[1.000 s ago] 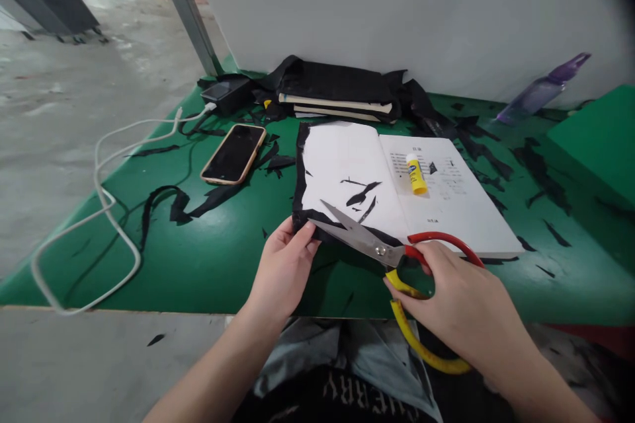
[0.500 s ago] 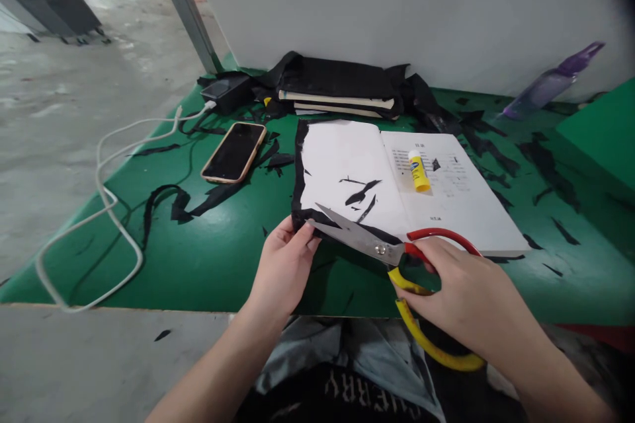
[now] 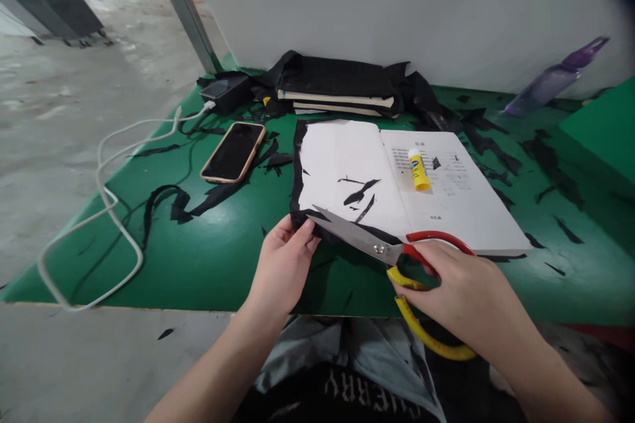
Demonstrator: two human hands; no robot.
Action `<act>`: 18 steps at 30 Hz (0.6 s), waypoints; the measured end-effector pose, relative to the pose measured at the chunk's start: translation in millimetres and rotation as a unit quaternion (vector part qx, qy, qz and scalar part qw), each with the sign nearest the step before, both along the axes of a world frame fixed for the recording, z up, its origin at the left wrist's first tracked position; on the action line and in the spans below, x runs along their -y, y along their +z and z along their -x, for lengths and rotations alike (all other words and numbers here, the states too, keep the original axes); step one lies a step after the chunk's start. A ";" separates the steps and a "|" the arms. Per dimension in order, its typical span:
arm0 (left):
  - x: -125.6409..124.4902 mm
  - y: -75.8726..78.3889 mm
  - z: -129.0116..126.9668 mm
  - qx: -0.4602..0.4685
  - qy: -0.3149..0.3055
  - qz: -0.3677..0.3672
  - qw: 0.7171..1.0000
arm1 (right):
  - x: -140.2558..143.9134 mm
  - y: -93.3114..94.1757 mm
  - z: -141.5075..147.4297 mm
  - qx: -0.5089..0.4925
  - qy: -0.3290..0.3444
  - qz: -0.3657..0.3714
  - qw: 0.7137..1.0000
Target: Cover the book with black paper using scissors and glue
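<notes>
An open book [image 3: 342, 152] lies on the green table, black material folded around the edges of its left page. At that page's lower left corner, my left hand [image 3: 288, 254] pinches the black edging [image 3: 296, 195] between thumb and fingers. My right hand [image 3: 454, 284] grips scissors [image 3: 360, 234] with red and yellow handles, their blades slightly apart along the lower edge, tips close to my left thumb. Black scraps [image 3: 358, 195] rest on the left page. A yellow glue stick [image 3: 419, 172] with a white cap lies on the printed right page.
Left of the book is a phone [image 3: 233, 152], with a white cable [image 3: 102, 192] looping over the table's left edge. Behind stand stacked books under a black cover [image 3: 342, 79]. A purple bottle [image 3: 553, 82] is at the back right. Black scraps [image 3: 550, 162] litter the green table [image 3: 218, 264].
The scissors' blades have closed partway, with the gap between their tips now narrower. My left hand keeps its pinch on the black edging.
</notes>
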State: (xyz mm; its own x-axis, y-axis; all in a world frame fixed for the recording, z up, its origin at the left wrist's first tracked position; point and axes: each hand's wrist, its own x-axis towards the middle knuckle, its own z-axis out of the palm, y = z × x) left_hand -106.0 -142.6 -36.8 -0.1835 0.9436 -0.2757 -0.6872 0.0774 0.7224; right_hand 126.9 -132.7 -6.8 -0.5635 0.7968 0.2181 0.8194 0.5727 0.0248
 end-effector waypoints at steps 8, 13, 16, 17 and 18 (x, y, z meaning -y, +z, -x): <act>0.2 1.0 -0.7 -0.002 0.001 0.007 1.000 | 0.3 -1.5 1.6 -0.008 -0.014 0.016 1.000; -0.1 2.4 -1.4 0.002 0.005 0.011 1.000 | 0.2 -1.5 3.5 0.003 -0.019 0.023 1.000; -0.3 3.7 -2.0 0.005 0.009 0.012 1.000 | 0.4 -3.1 4.3 0.000 -0.023 0.022 1.000; -0.3 3.9 -2.0 0.006 0.010 0.009 1.000 | 0.7 -3.5 4.5 -0.005 -0.026 0.029 0.999; -0.3 3.8 -2.0 0.007 0.010 0.007 1.000 | 1.2 -3.6 4.6 -0.014 -0.028 0.038 0.999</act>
State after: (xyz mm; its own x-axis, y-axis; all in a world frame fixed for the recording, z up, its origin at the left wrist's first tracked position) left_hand -104.0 -142.3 -33.0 -0.1979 0.9360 -0.2911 -0.6990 0.0735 0.7114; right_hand 122.3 -133.9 -10.4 -0.5114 0.8421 0.1713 0.8503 0.5247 -0.0412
